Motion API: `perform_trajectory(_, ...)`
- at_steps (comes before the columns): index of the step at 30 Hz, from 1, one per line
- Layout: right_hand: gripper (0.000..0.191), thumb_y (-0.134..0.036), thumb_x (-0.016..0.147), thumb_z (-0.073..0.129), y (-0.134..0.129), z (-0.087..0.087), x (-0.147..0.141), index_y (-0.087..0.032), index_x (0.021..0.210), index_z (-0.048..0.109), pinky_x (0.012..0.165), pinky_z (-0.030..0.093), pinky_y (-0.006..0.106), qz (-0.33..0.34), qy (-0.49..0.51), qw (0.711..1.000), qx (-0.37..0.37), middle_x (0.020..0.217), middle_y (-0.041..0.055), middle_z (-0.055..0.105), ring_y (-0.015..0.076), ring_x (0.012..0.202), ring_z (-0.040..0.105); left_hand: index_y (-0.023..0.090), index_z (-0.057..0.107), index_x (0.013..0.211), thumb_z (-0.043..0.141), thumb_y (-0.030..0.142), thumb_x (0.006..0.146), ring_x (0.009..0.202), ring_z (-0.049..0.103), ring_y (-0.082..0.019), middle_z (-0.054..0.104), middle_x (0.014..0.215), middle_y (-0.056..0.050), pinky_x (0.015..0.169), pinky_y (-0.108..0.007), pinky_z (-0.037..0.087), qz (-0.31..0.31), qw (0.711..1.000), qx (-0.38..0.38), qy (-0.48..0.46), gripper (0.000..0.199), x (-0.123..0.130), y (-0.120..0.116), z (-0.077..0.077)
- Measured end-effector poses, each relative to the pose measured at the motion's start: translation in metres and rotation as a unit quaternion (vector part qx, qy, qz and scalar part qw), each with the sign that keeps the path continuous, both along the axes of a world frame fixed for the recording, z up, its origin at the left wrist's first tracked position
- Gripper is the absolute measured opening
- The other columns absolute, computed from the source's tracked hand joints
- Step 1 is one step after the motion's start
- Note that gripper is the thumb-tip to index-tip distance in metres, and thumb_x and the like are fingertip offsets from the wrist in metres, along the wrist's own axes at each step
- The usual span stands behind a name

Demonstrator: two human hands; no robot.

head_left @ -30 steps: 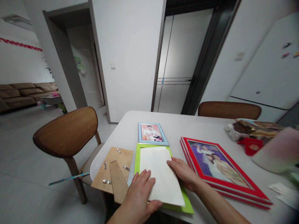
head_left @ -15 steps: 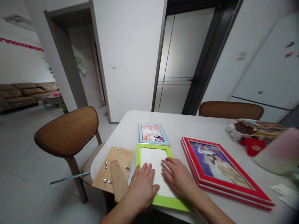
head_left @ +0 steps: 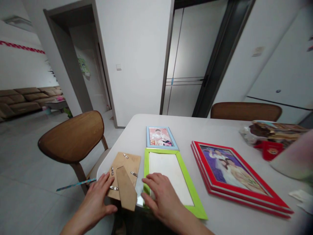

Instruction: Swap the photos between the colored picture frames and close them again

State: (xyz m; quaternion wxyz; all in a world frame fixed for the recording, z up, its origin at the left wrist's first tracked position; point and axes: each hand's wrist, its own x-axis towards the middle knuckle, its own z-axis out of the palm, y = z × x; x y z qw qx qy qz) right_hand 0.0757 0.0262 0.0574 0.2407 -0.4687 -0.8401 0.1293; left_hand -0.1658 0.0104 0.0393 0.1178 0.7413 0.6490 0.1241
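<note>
A brown picture-frame backing board lies at the table's left edge, metal clips and a fold-out stand facing up. My left hand is at the board's left side, fingers stretched over its edge and thumb apart. A lime green photo frame with a blank white sheet inside lies right of the board. Over this frame's left side is my right hand, fingers bent and thumb spread; whether it grips the rim is unclear. Beyond the green frame lies a light blue frame holding a photo.
Two red frames, the upper red frame with a group photo, are stacked at right. Behind them sit a red packet, a plastic bag of items and a pale container. A wooden chair stands left of the table.
Both hands have moved left from the white sheet: the left to the backing board, the right to the green frame's left side. The view has shifted slightly.
</note>
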Motion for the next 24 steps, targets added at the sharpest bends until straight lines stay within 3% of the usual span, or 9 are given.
perform_trajectory(4,0.056,-0.049,0.06,0.057,-0.008,-0.002,-0.052,-0.021,0.108,0.048,0.081,0.03,0.042,0.012,-0.02,0.999,-0.022,0.102,0.0093,0.052,0.0256,0.093,0.043,0.022,0.046,0.114,0.056,0.018,0.064,0.116,0.035,-0.021,0.041,0.126,-0.005,0.095,-0.039,0.031,-0.005,0.996,0.081,-0.028,0.051,-0.015,0.003,-0.022)
perform_trajectory(7,0.06,-0.038,0.055,0.062,-0.008,-0.008,-0.068,-0.022,0.11,0.045,0.08,0.03,0.042,-0.002,-0.006,1.0,-0.03,0.1,0.009,0.05,0.0259,0.091,0.042,0.022,0.052,0.107,0.055,0.019,0.065,0.11,0.044,-0.022,0.05,0.119,-0.007,0.091,-0.039,0.037,0.005,0.991,0.128,-0.039,0.042,-0.017,0.005,-0.028)
perform_trajectory(9,0.053,-0.028,0.058,0.059,-0.009,-0.008,-0.064,-0.024,0.11,0.045,0.079,0.032,0.039,-0.009,0.033,0.999,-0.03,0.101,0.0082,0.048,0.0244,0.091,0.042,0.022,0.054,0.105,0.057,0.02,0.065,0.106,0.047,-0.023,0.053,0.114,-0.007,0.089,-0.039,0.039,0.006,0.987,0.157,-0.041,0.039,-0.012,0.003,-0.023)
perform_trajectory(12,0.046,-0.022,0.062,0.052,-0.012,0.0,-0.04,-0.025,0.107,0.047,0.081,0.033,0.037,-0.002,0.089,0.996,-0.025,0.105,0.0074,0.046,0.0224,0.095,0.041,0.021,0.055,0.103,0.06,0.022,0.064,0.104,0.049,-0.025,0.055,0.112,-0.009,0.088,-0.041,0.041,-0.019,0.978,0.202,-0.052,0.039,0.008,-0.001,-0.008)
perform_trajectory(16,0.042,-0.018,0.063,0.048,-0.019,0.013,0.013,-0.026,0.105,0.05,0.087,0.032,0.04,0.007,0.093,0.996,-0.011,0.112,0.0072,0.043,0.0227,0.103,0.039,0.02,0.055,0.103,0.062,0.02,0.063,0.105,0.048,-0.025,0.053,0.114,-0.011,0.087,-0.04,0.042,-0.079,0.968,0.22,-0.094,0.04,0.056,-0.005,0.014)
perform_trajectory(20,0.039,-0.023,0.066,0.048,-0.021,0.012,0.065,-0.026,0.104,0.052,0.088,0.034,0.042,-0.016,0.063,0.998,-0.003,0.115,0.008,0.044,0.024,0.107,0.04,0.016,0.055,0.101,0.066,0.018,0.062,0.11,0.042,-0.025,0.048,0.119,-0.012,0.091,-0.038,0.038,-0.124,0.974,0.154,-0.115,0.041,0.103,-0.002,0.027)
perform_trajectory(24,0.036,-0.027,0.068,0.047,-0.019,0.001,0.095,-0.025,0.102,0.055,0.086,0.037,0.043,-0.051,0.019,0.998,-0.034,0.112,0.0092,0.049,0.0242,0.105,0.044,0.014,0.056,0.1,0.066,0.02,0.063,0.109,0.042,-0.023,0.049,0.118,-0.011,0.093,-0.034,0.036,-0.143,0.983,0.052,-0.105,0.039,0.132,0.004,0.024)
